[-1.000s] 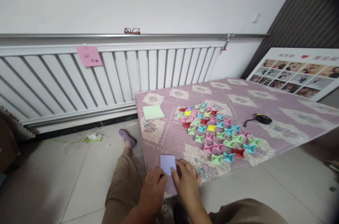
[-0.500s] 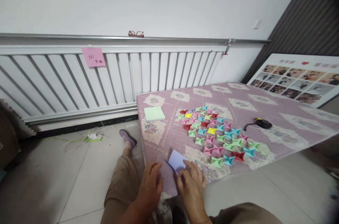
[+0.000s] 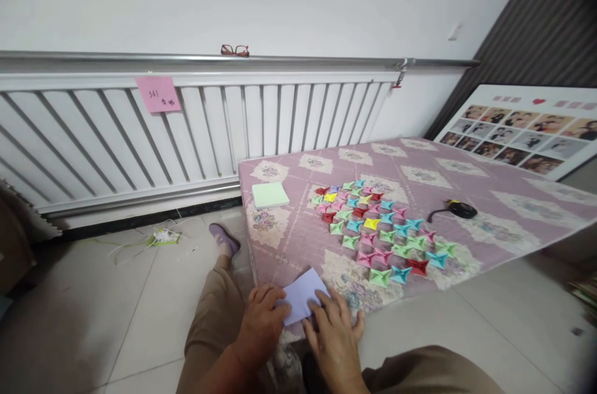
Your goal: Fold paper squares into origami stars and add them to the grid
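Observation:
A lavender sheet of paper [image 3: 304, 296] lies nearly flat at the near left corner of the cloth-covered table, a faint crease across it. My left hand [image 3: 265, 318] has its curled fingers on the left end of the sheet, thumb at the edge. My right hand [image 3: 334, 327] rests over the right end with fingers spread, fingertips touching the paper. Beyond my hands stand rows of small folded paper shapes [image 3: 368, 238] in green, pink, blue, red and yellow. A stack of pale green paper [image 3: 270, 195] sits near the table's left edge.
A black coiled object [image 3: 461, 210], perhaps a tape measure, lies on the right of the table [image 3: 298, 173]. Behind it is a photo board [image 3: 517, 133]. A white radiator [image 3: 261, 120] runs along the wall, and a power strip [image 3: 164, 236] with cables lies on the floor.
The lavender paper has been opened out from a partly raised fold to lie nearly flat. My left hand has moved right onto its left end; my right hand stays at the other end.

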Tool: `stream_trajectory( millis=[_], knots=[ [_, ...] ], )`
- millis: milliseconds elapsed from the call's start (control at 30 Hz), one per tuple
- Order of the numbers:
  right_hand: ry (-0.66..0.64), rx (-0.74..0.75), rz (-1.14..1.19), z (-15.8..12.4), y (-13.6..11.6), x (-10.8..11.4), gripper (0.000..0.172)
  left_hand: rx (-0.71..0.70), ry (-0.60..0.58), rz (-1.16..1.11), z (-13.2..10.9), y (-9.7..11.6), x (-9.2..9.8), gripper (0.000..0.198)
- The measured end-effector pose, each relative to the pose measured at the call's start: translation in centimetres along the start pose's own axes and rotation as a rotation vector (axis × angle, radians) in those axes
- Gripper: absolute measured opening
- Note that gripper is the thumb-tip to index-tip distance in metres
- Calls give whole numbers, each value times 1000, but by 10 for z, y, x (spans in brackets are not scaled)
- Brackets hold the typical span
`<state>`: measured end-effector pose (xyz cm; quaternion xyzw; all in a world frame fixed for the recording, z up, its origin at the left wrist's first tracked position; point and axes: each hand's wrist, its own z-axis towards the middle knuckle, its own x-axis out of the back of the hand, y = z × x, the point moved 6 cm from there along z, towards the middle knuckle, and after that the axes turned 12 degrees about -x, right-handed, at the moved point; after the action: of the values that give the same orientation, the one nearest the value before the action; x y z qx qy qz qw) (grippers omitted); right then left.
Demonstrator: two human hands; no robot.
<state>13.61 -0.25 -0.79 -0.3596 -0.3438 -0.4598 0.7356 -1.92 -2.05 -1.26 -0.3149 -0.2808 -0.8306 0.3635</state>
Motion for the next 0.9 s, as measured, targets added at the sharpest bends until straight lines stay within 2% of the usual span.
stream_trajectory(
  millis=[167,267,433,567,667,800,900],
  knots=[
    [-104,84,166,6,-15,-3,25,48,-6,-19,-3,-8,4,37],
    [-148,41,262,10,-20,-5,18,78,-14,-21,-2,-14,5,38],
    [-163,-24,314,9,-19,-7,16,119,-61,-33,-6,-23,3,36],
    [-209,-38,305,7,-22,-8,24,85,-107,-16,-5,-24,6,45],
    [-237,-46,286,7,-26,-10,24,28,-185,-19,-1,-23,5,54],
    [-227,-69,284,6,-27,-13,23,34,-272,-72,2,-30,0,45],
    [-204,-99,317,6,-25,-14,16,108,-269,-143,3,-39,-1,32]
  ],
)
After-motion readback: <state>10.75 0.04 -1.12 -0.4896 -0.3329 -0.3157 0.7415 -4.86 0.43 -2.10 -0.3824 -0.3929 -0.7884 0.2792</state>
